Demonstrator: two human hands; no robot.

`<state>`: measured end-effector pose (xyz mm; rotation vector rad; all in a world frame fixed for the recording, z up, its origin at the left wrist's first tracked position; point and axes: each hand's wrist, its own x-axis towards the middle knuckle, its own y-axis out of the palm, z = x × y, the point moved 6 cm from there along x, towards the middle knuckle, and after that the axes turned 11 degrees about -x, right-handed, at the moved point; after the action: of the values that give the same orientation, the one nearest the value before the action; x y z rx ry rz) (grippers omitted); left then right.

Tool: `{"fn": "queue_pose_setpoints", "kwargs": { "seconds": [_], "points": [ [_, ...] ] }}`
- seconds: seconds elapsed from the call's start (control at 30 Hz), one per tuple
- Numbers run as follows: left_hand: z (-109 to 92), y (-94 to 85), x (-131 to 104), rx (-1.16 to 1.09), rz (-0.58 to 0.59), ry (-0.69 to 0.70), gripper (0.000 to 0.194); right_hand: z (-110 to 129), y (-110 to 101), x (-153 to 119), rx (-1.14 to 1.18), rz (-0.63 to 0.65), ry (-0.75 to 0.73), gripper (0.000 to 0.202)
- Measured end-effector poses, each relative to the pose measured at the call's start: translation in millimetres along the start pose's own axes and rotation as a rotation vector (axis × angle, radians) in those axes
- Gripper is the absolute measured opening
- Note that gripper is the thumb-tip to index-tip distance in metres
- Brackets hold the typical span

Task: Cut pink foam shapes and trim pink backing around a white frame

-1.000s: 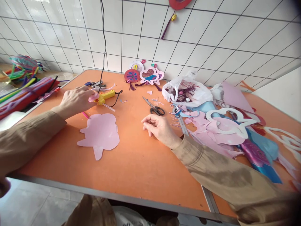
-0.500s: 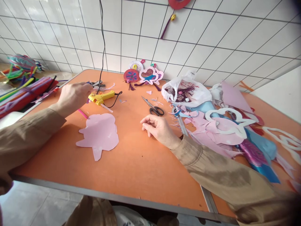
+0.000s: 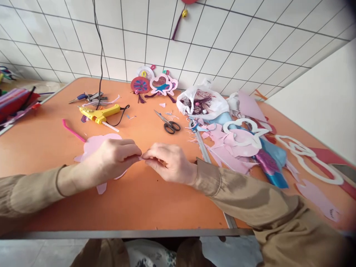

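My left hand (image 3: 115, 159) and my right hand (image 3: 169, 163) meet over the table, fingertips pinched together around a small pale pink piece (image 3: 140, 158). Most of that piece is hidden by the fingers, so its kind is unclear. Under my left hand and forearm lies a pink felt cutout (image 3: 96, 143) with a wavy edge, partly covered. A bright pink pipe cleaner (image 3: 72, 130) rests beside it. Beyond my left hand is a yellow glue gun (image 3: 104, 114) with a clear glue stick in it. Black-handled scissors (image 3: 169, 124) lie half open beyond my right hand.
Felt scraps (image 3: 230, 144) and white cutout frames (image 3: 314, 159) heap up at the right, near a white plastic bag (image 3: 205, 102) of tassels. Finished ornaments (image 3: 160, 84) lean at the tiled wall. Pliers (image 3: 96, 98) lie far left; a black cord (image 3: 98, 48) hangs down.
My left hand has come back from the tools near the glue gun to meet my right hand. Both now pinch a small pink piece. The view has shifted right.
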<state>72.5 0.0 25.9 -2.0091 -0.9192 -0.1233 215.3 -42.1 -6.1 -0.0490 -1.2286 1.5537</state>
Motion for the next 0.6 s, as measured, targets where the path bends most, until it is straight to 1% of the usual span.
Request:
{"fn": "queue_pose_setpoints", "kwargs": {
  "seconds": [0.07,0.13,0.2,0.27,0.33,0.37,0.43,0.47,0.53,0.57,0.6],
  "points": [
    [-3.1,5.4,-3.3,0.094,0.003,0.117,0.023,7.0,-6.4,0.0,-0.083,-0.037,-0.097,0.016],
    [-3.0,8.3,-7.4,0.131,0.028,0.204,0.02,9.9,-22.9,0.5,-0.159,-0.105,-0.16,0.014],
    [-1.1,12.0,-12.9,0.151,0.095,0.274,0.025,7.4,-48.3,0.3,-0.26,-0.152,-0.164,0.014],
    [2.1,16.8,-19.2,0.18,0.177,0.326,0.031,-1.9,-81.2,-3.0,-0.4,-0.176,-0.106,0.016],
    [5.6,20.8,-25.3,0.225,0.236,0.373,0.033,-17.8,-118.9,-12.1,-0.59,-0.206,-0.004,0.018],
    [7.0,21.3,-27.9,0.252,0.244,0.402,0.032,-26.5,-137.7,-19.3,-0.705,-0.232,0.037,0.018],
    [10.5,19.1,-32.7,0.31,0.227,0.468,0.028,-46.8,-168.4,-36.4,-0.921,-0.228,0.126,0.019],
    [13.3,16.3,-35.3,0.334,0.213,0.498,0.025,-59.8,-180.9,-46.3,-1.034,-0.199,0.219,0.02],
    [22.4,7.9,-41.4,0.35,0.2,0.541,0.021,-88.6,-200.2,-69.1,-1.195,-0.077,0.498,0.02],
    [29.1,1.7,-44.4,0.35,0.191,0.542,0.023,-100.0,-206.3,-80.9,-1.194,-0.018,0.613,0.024],
    [36.7,-3.1,-48.1,0.357,0.222,0.548,0.031,-109.0,-211.0,-92.5,-1.153,0.026,0.714,0.026]
  ]
}}
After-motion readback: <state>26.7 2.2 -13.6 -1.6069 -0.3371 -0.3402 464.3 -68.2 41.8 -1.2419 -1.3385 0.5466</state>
